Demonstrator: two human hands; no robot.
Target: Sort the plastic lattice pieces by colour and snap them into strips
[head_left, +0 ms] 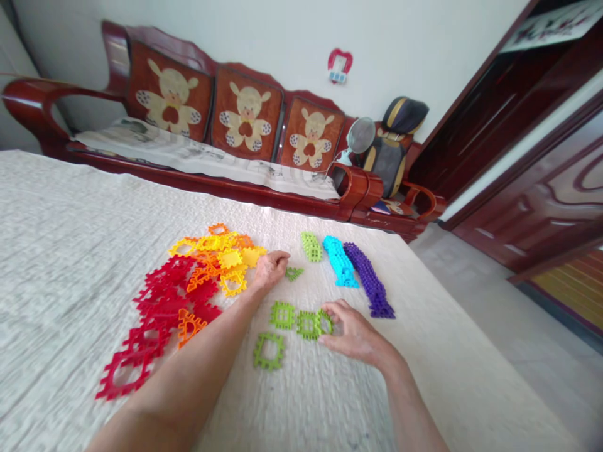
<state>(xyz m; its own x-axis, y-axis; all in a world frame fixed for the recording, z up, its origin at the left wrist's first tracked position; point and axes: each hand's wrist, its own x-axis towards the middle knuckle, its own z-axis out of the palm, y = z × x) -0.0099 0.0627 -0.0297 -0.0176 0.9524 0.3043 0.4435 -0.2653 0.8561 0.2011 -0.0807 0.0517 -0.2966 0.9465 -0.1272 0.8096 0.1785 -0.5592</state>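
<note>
My right hand [351,331] has its thumb and fingers around the right edge of a green rounded toothed piece [326,322]. That piece touches or overlaps a green square connecting piece [308,324] on its left. My left hand [271,270] is closed, its fingers curled together, between the yellow pieces [230,258] and a small green triangular piece [294,274]. Whether it grips anything is hidden. Two more green square pieces, one with a cross inside [282,315] and one open frame [269,350], lie flat in front of my hands.
Red pieces [157,301] and orange pieces [191,326] are heaped at left. A green stack [311,247], a light-blue row [340,260] and a purple row [370,279] stand at right. The table has a white textured cover [424,364]. Behind it is a wooden sofa [301,204].
</note>
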